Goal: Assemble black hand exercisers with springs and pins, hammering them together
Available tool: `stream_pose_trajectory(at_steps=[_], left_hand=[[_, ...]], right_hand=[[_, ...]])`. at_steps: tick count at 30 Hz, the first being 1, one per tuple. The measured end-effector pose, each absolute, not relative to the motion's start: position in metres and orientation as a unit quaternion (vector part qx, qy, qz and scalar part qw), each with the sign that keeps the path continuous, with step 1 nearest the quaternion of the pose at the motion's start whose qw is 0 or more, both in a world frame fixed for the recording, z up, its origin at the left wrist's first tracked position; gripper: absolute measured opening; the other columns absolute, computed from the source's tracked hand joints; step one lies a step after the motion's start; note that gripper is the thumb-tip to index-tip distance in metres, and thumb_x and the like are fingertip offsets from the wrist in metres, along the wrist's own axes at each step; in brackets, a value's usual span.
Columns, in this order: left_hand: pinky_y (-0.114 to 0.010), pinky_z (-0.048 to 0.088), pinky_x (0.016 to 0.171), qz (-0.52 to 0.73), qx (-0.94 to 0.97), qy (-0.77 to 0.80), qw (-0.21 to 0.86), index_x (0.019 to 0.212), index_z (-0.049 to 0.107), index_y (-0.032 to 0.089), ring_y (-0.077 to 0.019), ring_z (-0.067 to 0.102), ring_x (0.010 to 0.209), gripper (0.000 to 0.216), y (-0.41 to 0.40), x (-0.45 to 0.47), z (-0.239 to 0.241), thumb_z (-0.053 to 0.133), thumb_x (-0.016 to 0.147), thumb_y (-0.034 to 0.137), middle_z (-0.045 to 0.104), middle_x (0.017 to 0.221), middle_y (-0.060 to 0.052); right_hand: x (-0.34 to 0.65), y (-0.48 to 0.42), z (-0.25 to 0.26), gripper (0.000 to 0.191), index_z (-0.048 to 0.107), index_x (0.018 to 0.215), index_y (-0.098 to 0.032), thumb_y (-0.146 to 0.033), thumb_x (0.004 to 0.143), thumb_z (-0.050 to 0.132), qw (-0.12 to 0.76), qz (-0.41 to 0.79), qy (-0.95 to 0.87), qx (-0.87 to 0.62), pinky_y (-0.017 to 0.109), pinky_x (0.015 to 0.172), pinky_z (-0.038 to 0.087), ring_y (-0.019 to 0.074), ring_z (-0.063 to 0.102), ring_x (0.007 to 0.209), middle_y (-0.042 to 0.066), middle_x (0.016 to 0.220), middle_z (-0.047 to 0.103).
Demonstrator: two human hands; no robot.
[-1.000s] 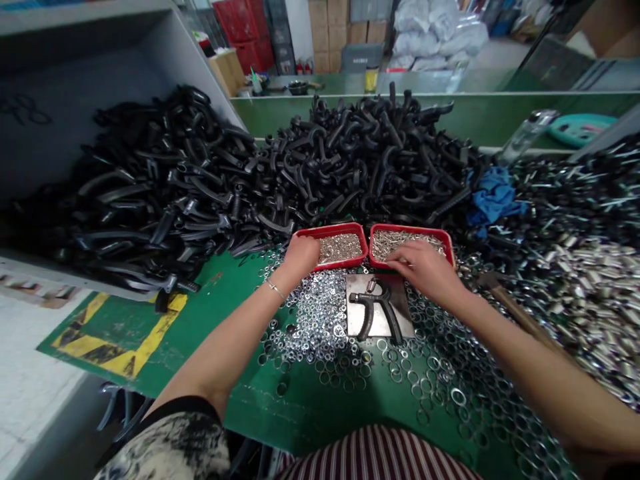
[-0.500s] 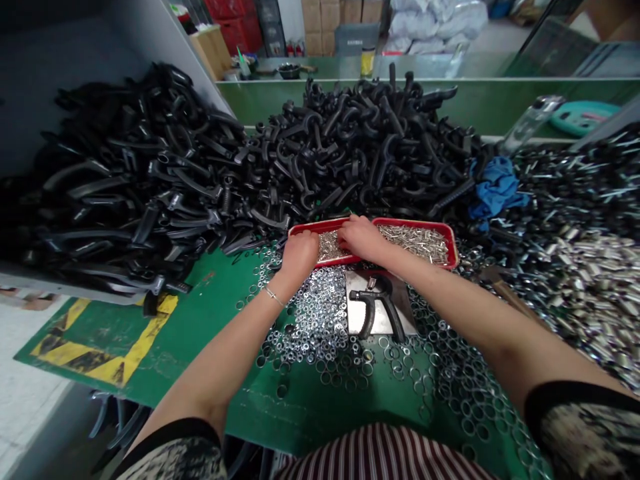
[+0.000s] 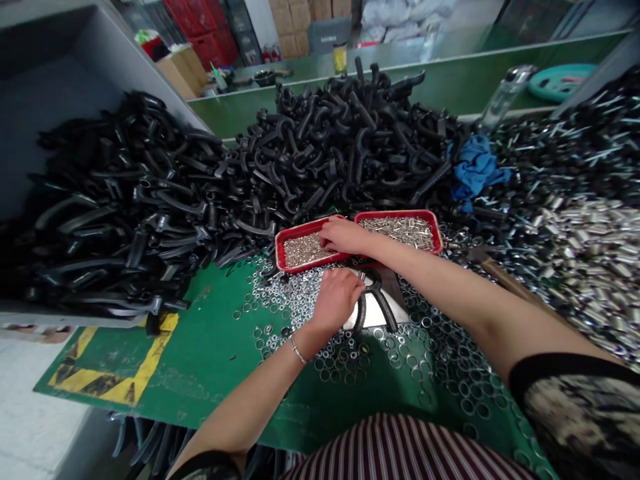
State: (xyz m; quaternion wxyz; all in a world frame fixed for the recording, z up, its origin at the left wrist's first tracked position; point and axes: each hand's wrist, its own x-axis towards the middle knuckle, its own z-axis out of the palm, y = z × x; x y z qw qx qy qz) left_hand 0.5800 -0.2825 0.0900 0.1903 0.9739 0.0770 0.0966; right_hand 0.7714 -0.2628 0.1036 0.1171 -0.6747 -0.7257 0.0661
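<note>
My left hand (image 3: 339, 293) is closed, fingertips pinched at the head of a black Y-shaped handle part (image 3: 384, 308). This part lies on a bare metal plate (image 3: 400, 308), and a small spring (image 3: 361, 275) shows by my fingertips. What the pinch holds is too small or hidden to name. Farther back, my right hand (image 3: 343, 235) bends down into the right end of a red tray (image 3: 277, 253) of tiny metal pieces (image 3: 303, 250). Its fingers are drawn together, their tips hidden among the pieces. A second red tray (image 3: 439, 240) holds longer metal pins (image 3: 400, 230).
Nuts (image 3: 305, 287) and metal rings (image 3: 335, 370) cover the table around the plate. Black handle parts (image 3: 330, 140) are heaped behind the trays. Rightward lie a blue cloth (image 3: 475, 167), a hammer (image 3: 505, 277) and silver cylinders (image 3: 585, 260). A glass bottle (image 3: 505, 97) leans behind.
My left hand has left the red tray, coming nearer and right to the handle part's head. The right hand stays in the same tray. The whole view has shifted somewhat.
</note>
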Motion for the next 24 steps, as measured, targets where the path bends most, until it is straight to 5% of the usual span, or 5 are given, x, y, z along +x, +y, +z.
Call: stream_pose_trajectory(at_steps=[16,21,24], left_hand=[[-0.045,0.040,0.081,0.051,0.992,-0.094,-0.060,0.093,0.065,0.011,-0.0277,0.056,0.086,0.021,-0.290,0.585,0.098,0.045,0.098,0.014,0.062,0.090,-0.012],[-0.044,0.043,0.087,0.039,0.992,-0.118,-0.031,0.101,0.066,0.011,-0.0269,0.057,0.093,0.023,-0.282,0.581,0.099,0.044,0.099,0.015,0.064,0.097,-0.012],[-0.041,0.046,0.091,0.063,0.994,-0.056,0.072,0.111,0.066,0.014,-0.0243,0.059,0.101,0.026,-0.278,0.573,0.090,0.043,0.102,0.021,0.066,0.108,-0.010]], right_hand=[[0.773,-0.259,0.085,0.012,0.070,0.095,-0.011,-0.009,0.090,0.059,0.225,0.067,-0.667,-0.707,0.035,0.092,0.038,0.0234,0.061,0.093,0.011,0.093,0.073],[0.768,-0.265,0.101,0.008,0.067,0.087,-0.013,-0.013,0.091,0.060,0.269,0.061,-0.655,-0.703,0.035,0.092,0.040,0.0221,0.060,0.095,0.011,0.094,0.071],[0.764,-0.290,0.117,0.010,0.064,0.092,-0.015,-0.021,0.094,0.057,0.396,0.100,-0.585,-0.700,0.033,0.084,0.046,0.0183,0.062,0.087,0.006,0.093,0.070]])
